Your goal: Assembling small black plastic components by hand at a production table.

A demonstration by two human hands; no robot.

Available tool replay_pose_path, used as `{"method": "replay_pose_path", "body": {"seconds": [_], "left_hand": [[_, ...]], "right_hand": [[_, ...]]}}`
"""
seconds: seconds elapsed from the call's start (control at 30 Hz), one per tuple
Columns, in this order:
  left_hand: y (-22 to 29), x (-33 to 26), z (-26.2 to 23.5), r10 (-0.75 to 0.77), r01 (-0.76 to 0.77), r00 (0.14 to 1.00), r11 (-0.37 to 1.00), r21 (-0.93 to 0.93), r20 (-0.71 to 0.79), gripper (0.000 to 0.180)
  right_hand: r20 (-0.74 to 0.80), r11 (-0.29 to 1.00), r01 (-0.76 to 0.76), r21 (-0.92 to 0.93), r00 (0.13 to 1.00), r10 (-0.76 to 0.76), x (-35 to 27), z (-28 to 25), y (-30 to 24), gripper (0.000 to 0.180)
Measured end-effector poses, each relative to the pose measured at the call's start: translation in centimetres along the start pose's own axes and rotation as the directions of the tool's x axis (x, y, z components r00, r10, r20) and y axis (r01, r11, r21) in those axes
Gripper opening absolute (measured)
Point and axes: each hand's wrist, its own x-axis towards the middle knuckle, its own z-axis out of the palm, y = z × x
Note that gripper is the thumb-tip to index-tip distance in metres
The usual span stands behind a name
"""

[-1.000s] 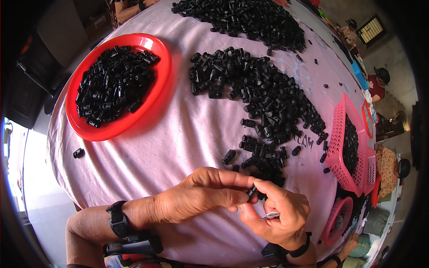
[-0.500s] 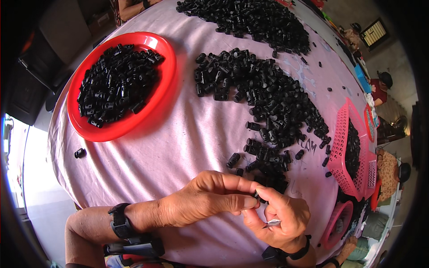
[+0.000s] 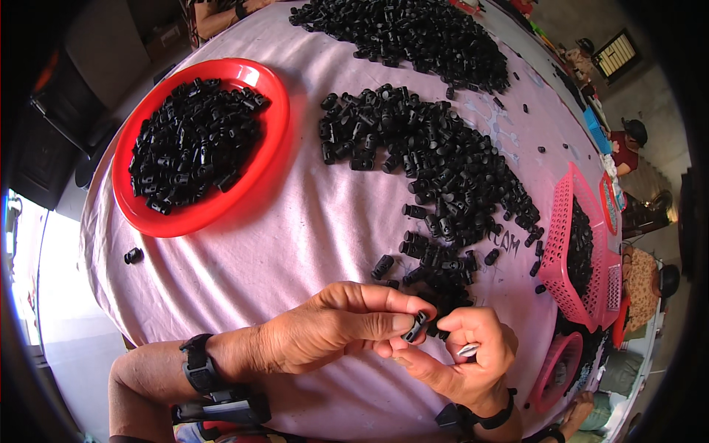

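Observation:
Between the thumb and forefinger of my left hand [image 3: 317, 334] is a small black plastic cord lock [image 3: 415, 326], held tilted. My right hand [image 3: 484, 373] is right beside it, thumb reaching under the piece and forefinger bent, a little apart from it. A small flat whitish piece [image 3: 468, 350] sticks out of my right hand's curled fingers; its kind is not clear. Just beyond both hands, a loose heap of black cord locks [image 3: 443, 177] spreads over the pink cloth [image 3: 310, 251]. At the left, a round red tray [image 3: 278, 140] holds many more of them.
Another large black heap [image 3: 421, 37] lies at the far side. To the right stand a pink perforated basket [image 3: 565, 229] with black pieces and a pink round basket [image 3: 546, 391]. One cord lock [image 3: 133, 255] lies alone at the left. Other people sit around the table.
My right hand's forefinger and thumb have come apart and moved off the cord lock, which now shows in my left fingers. The whitish piece has turned and risen slightly with my right hand.

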Motion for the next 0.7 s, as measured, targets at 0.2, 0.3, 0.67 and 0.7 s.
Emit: {"method": "replay_pose_path", "body": {"seconds": [0.2, 0.3, 0.67, 0.7], "left_hand": [[-1.0, 0.5, -0.7, 0.049, -0.051, 0.996, 0.998, 0.027, 0.069, 0.031], [-0.8, 0.5, -0.6, 0.004, -0.007, 0.999, 0.996, 0.087, 0.044, 0.032], [-0.5, 0.3, -0.5, 0.006, -0.014, 0.996, 0.995, 0.096, 0.085, 0.032], [-0.5, 0.3, -0.5, 0.006, -0.014, 0.996, 0.996, 0.092, 0.089, 0.032]], "right_hand": [[0.180, 0.993, -0.101, 0.053, 0.980, 0.091, 0.2, 0.6, 0.6, 0.046], [0.224, 0.998, -0.063, -0.025, 0.972, 0.067, 0.2, 0.4, 0.9, 0.047], [0.222, 0.996, -0.056, -0.068, 0.973, 0.070, 0.2, 0.3, 0.7, 0.048], [0.221, 0.996, -0.061, -0.061, 0.973, 0.073, 0.2, 0.3, 0.7, 0.048]]}}
